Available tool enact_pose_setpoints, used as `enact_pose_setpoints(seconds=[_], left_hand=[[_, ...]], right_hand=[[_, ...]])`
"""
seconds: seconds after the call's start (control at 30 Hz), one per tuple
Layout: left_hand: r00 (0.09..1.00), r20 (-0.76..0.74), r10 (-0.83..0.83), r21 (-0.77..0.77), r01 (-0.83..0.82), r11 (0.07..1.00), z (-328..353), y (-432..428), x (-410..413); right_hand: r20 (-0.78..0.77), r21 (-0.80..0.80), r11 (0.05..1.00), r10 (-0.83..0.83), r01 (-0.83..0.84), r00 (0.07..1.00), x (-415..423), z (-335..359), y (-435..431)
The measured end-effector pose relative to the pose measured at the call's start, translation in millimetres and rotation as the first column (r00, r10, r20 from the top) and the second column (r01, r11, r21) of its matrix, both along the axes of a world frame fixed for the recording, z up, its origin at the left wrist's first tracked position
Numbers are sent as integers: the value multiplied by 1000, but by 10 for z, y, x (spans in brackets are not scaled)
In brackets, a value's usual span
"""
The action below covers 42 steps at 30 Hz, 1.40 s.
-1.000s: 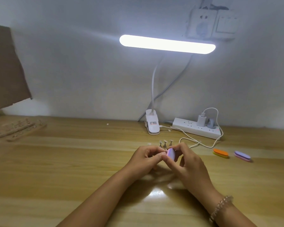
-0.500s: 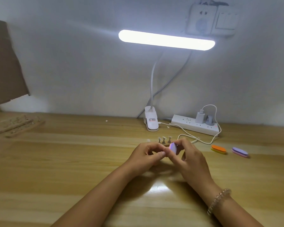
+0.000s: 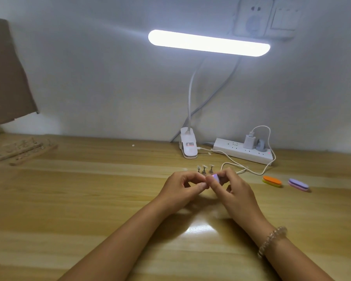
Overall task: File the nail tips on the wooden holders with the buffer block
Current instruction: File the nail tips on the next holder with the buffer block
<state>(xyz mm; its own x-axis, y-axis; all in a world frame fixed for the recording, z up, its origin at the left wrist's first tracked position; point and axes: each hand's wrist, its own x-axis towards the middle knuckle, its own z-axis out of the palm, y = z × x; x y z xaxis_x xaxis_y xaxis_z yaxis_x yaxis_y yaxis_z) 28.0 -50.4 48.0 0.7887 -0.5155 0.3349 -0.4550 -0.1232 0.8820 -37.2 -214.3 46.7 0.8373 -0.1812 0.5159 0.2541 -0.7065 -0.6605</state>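
On my feed the buffer block (image 3: 215, 177) at the middle reads lilac, while to the right the orange block (image 3: 272, 181) has a yellow layer beneath and the purple block (image 3: 298, 184) a pink one. The table (image 3: 89, 199) is honey-coloured wood with long pale and darker grain bands. I see the lamp (image 3: 209, 43) and power strip (image 3: 241, 153) as white, a brown board (image 3: 6, 74) at far left, and a bracelet (image 3: 272, 240) of pale pinkish beads.

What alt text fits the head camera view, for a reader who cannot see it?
Two hands meet at a wooden desk: the right hand pinches a purple buffer block by the curled fingers of the left hand. Just behind stand three nail tip stands; further right lie an orange buffer and a spare purple buffer, under a lit clip lamp.
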Motion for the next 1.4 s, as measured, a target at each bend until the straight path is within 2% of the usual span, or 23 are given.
enact_pose_setpoints(seconds=[0.17,0.33,0.47,0.6,0.7,0.87,1.0,1.1,1.23,1.3,1.4], left_hand=[[998,38,50,45,-51,998,-43,-13,2],[995,76,67,77,-73,994,-21,-31,-24],[994,59,97,71,-101,992,-21,-15,-27],[989,91,115,84,-123,989,-22,-18,-30],[989,94,113,54,-118,991,-21,-24,-29],[988,91,121,4,-122,992,-19,-24,-18],[979,164,118,51,-128,991,-33,-29,-42],[976,178,124,56,-136,989,-40,-39,-38],[981,142,132,82,-145,986,-58,-41,-22],[972,149,182,50,-191,980,-52,-44,-13],[930,157,333,-36,-331,943,35,-47,54]], right_hand=[[56,-123,991,60,-53,997,-22,-22,71],[17,-35,999,-37,38,999,25,-1,-19],[63,-171,985,-7,18,998,-21,-32,66],[-11,-57,997,-59,59,998,17,-4,30],[-60,-61,993,-108,104,992,8,-20,0],[-23,24,988,-155,156,988,-3,5,-4],[-3,-75,997,-12,12,1000,-32,9,63],[20,-74,996,-42,43,999,-24,20,43],[46,-207,978,7,3,999,-53,-3,96],[10,-133,991,-22,23,1000,-39,4,79],[-6,72,992,-108,108,994,2,29,-19]])
